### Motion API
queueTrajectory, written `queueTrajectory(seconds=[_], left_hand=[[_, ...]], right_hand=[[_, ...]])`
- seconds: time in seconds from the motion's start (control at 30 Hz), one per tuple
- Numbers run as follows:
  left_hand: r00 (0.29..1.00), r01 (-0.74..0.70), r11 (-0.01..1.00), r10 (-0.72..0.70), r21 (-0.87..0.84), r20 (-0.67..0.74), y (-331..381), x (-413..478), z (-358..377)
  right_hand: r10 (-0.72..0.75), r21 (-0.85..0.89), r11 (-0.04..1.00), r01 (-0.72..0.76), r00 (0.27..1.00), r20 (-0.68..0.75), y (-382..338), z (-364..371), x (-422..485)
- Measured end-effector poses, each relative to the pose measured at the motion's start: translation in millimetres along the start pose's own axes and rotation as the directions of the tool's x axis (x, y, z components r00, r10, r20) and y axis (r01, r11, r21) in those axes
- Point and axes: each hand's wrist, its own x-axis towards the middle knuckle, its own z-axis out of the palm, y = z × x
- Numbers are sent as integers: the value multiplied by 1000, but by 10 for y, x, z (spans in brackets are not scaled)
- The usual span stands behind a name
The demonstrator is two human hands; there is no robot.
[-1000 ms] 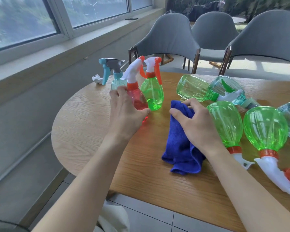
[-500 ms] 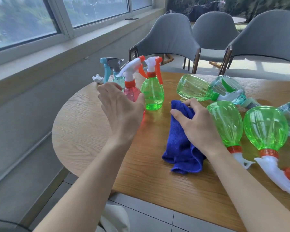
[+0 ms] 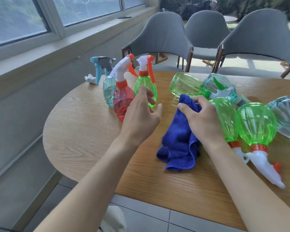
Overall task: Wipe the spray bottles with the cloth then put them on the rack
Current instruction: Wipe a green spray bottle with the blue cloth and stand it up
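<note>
The right hand is clenched round the bunched blue microfibre cloth on the round wooden table, while the left hand hovers slack-fingered and empty beside the upright red translucent spray bottle. The next wipe should go best if that free hand steadies a bottle by its neck while the cloth runs along the ribbed body. The likeliest candidate, a green translucent plastic spray bottle, lies on its side just beside the right hand, long axis running away from the person, white nozzle pointing back toward them

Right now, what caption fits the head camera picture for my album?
Right hand grips the blue cloth; open left hand hovers by the upright red spray bottle on a wooden table.
</note>
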Motion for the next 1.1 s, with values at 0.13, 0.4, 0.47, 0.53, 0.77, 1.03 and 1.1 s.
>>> queueTrajectory(seconds=[0.13, 0.4, 0.47, 0.53, 0.77, 1.03, 1.1], left_hand=[[991, -43, 998, 49, -47, 126, 79, 8, 87], [951, 58, 977, 8, -204, 310, 291, -12, 418], [941, 23, 980, 45, -195, 336, 308, -18, 497], [934, -17, 983, 80, -182, 347, 317, -16, 552], [839, -42, 968, 168, -248, 517, 275, 52, 537], [907, -225, 973, 228, -50, 354, 235, 92, 448], [924, -214, 976, 194, 26, 328, 226, 103, 405]], right_hand=[[-126, -106, 988, 114, 985, -115, -84, -75, -73], [-45, -115, 993, 10, 953, -301, -146, -259, -188], [-19, -143, 989, -23, 960, -280, -146, -320, -199], [-56, -206, 979, 5, 969, -240, -147, -378, -203], [-27, 74, 997, 14, 985, 173, -179, -447, -286], [-81, 179, 981, 69, 995, 62, -112, -506, -243], [-77, 182, 981, 69, 996, 38, -90, -508, -238]])
